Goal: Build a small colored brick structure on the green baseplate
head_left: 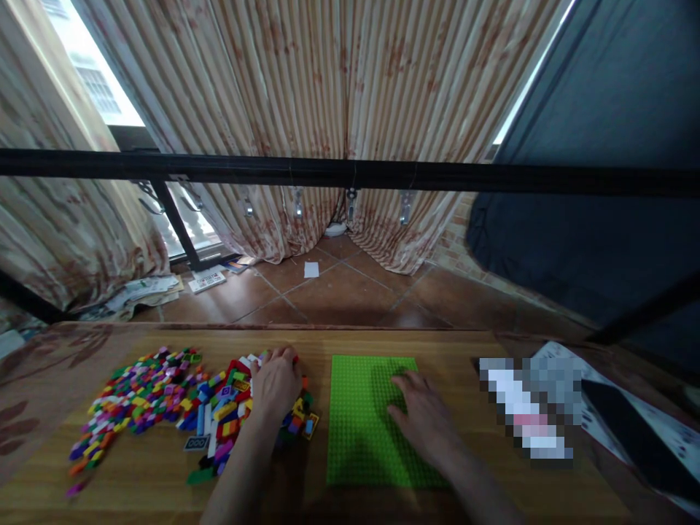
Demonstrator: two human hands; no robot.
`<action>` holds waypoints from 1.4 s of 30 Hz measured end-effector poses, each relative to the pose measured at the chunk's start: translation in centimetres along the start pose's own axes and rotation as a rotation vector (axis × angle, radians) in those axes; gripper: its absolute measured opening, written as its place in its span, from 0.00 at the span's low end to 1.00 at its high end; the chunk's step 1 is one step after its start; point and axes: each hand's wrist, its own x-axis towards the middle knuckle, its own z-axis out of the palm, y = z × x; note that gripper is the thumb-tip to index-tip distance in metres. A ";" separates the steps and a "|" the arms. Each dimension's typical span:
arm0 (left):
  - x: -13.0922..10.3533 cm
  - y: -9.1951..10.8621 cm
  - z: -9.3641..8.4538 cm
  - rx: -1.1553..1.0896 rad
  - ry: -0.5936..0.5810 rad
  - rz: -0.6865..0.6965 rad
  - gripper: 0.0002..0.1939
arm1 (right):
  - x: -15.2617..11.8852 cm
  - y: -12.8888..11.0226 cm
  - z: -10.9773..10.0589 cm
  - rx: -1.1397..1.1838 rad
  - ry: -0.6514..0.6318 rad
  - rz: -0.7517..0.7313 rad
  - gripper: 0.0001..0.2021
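Note:
My left hand (pixel 277 384) reaches into the nearer heap of toy building bricks (pixel 224 408). Its fingers are bent down and held together among the bricks. Whatever is under the fingertips is hidden, though a bit of red shows beside them. Bricks of many colours and sizes surround this hand. Over the right part of a green studded baseplate (pixel 355 423) is my right hand (pixel 424 415). Thumb and fingers are apart there, with nothing visible between them. No bricks sit on the visible part of the baseplate.
A second heap of small bricks (pixel 131 394) spreads over the left of the wooden tabletop (pixel 464 350). To the right lie a blurred-out item (pixel 525 415) and a dark flat object (pixel 634 430). A black bar (pixel 328 170) crosses beyond the table, before curtains (pixel 273 80).

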 end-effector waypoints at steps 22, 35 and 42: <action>-5.1 7.9 2.9 -0.304 0.017 0.068 0.24 | 0.4 2.1 -0.8 0.054 0.038 0.187 0.27; -5.0 8.9 3.1 -0.576 -0.047 -0.143 0.36 | 1.8 1.9 -0.5 0.216 0.080 0.270 0.31; -4.1 7.6 3.0 -0.765 -0.051 -0.174 0.29 | 2.0 2.4 -0.4 0.204 0.087 0.275 0.34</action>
